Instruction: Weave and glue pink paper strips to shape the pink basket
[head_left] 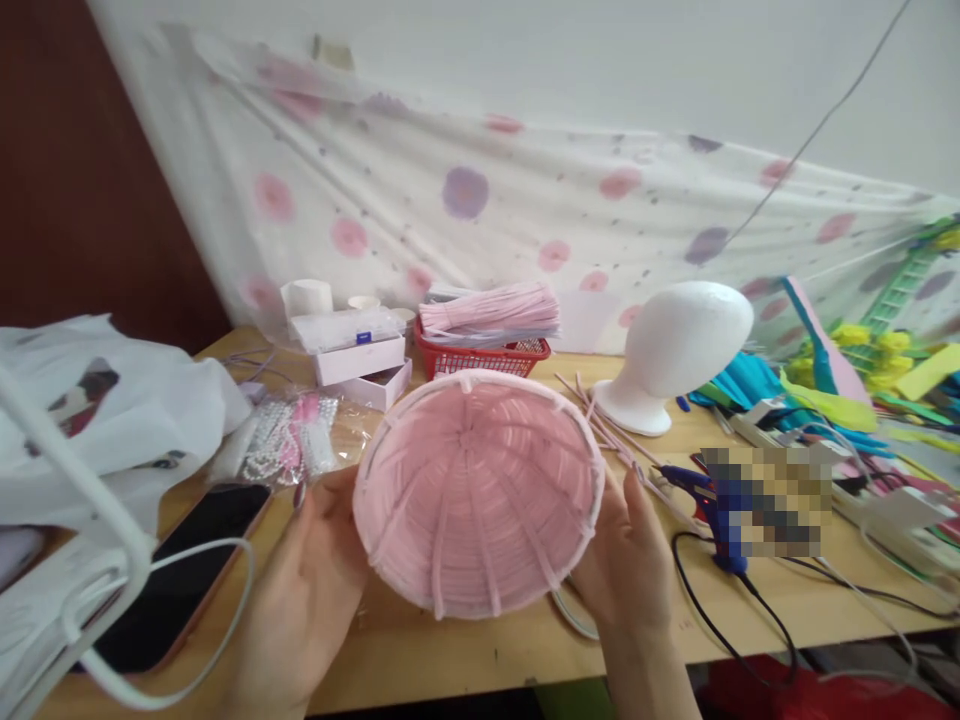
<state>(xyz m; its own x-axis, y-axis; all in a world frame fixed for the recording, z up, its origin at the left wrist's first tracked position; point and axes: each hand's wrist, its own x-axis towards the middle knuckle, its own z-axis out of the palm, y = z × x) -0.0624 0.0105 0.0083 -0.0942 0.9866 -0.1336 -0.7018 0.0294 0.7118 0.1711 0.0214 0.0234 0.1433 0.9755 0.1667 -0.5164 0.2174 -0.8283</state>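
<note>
Between my two hands is a pink bowl-shaped hat form point(480, 510), its hollow inside turned toward me. Thin ribs run from its centre out to a pale rim, with fine pink strands wound round between them. My left hand point(319, 570) grips its left side, and my right hand point(626, 550) grips the right side. The fingers lie partly behind the form, out of sight. It is held up above the front of the wooden table point(420, 670).
Behind stand a red basket point(480, 358) of pink pipe cleaners point(491, 315) and a white foam head point(686, 340). A blue glue gun point(724, 520) with cables lies right. At left are a phone point(180, 570), bagged pearl beads point(289, 440) and a white lamp arm point(82, 470).
</note>
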